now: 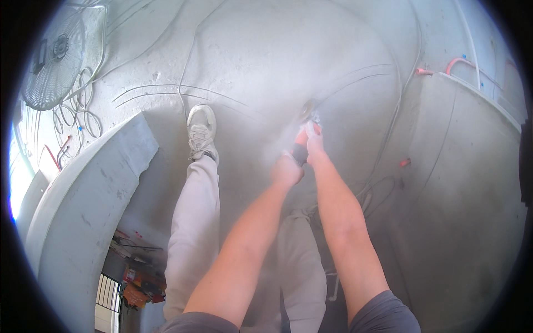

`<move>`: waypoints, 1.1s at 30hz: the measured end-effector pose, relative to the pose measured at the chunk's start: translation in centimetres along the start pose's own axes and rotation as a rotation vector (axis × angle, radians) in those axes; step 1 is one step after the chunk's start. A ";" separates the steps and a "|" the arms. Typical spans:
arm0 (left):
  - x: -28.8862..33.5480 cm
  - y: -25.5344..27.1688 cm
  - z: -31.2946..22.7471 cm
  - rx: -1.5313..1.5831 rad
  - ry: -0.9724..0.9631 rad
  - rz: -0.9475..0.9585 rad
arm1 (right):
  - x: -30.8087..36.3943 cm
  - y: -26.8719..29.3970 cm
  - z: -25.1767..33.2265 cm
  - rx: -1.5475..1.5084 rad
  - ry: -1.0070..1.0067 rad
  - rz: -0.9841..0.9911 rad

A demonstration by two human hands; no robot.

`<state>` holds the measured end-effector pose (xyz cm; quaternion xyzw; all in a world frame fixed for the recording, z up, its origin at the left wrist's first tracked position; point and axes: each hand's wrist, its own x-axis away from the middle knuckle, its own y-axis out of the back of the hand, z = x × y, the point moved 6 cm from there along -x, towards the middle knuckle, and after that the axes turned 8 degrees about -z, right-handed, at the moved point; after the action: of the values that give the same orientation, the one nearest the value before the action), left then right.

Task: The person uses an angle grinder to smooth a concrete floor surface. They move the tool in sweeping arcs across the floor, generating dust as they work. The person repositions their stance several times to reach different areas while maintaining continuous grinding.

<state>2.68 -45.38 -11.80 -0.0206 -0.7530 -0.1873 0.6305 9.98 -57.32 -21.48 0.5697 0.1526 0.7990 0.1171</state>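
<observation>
An angle grinder [300,145], orange-red and black, is held low over the concrete floor in both of my hands. My left hand [287,168] is wrapped round the rear of its body. Nearer the head, my right hand [315,139] grips the front part. The round disc [309,106] points away from me and meets the floor where pale dust hangs around it. Two thin parallel cut lines [355,76] run across the floor to the right of the disc. Dust blurs the contact point and part of my fingers.
A large fan [58,58] stands far left beside coiled cable [83,105]. My left shoe [201,130] is planted left of the grinder. Cables [397,105] trail along the right. A curved grey wall edge [89,183] bounds the left, and a panel [477,105] the right.
</observation>
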 end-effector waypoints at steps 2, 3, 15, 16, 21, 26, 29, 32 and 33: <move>0.0 0.0 -0.1 0.045 0.011 -0.015 | 0.3 0.1 0.2 0.020 -0.030 0.014; 0.1 -0.2 -0.1 0.063 0.021 0.000 | 0.5 0.1 0.3 0.015 -0.032 0.031; 0.7 -2.0 2.0 0.087 0.007 0.025 | -0.9 0.5 -3.5 0.089 0.008 0.086; 1.1 -2.2 2.7 0.091 0.026 0.025 | -0.7 0.5 -4.8 0.087 -0.038 0.095; 0.5 -3.1 4.0 0.022 0.066 0.038 | -0.8 0.5 -5.6 0.088 0.033 0.111; -2.3 -1.9 0.5 0.025 -0.103 -0.097 | -2.2 -0.1 -1.0 -0.066 0.127 -0.039; -2.5 -0.3 -1.6 -0.054 -0.085 -0.078 | -2.0 -0.5 1.7 -0.100 0.110 -0.034; -1.6 1.4 -2.5 -0.061 -0.088 -0.022 | -0.9 -0.8 2.4 -0.142 -0.010 0.008; -1.5 1.6 -2.6 -0.051 -0.094 -0.003 | -0.7 -0.8 2.6 -0.131 -0.018 -0.015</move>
<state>5.88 -44.43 -12.44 -0.0444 -0.7769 -0.2059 0.5934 12.64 -56.58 -21.62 0.5668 0.1032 0.8013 0.1613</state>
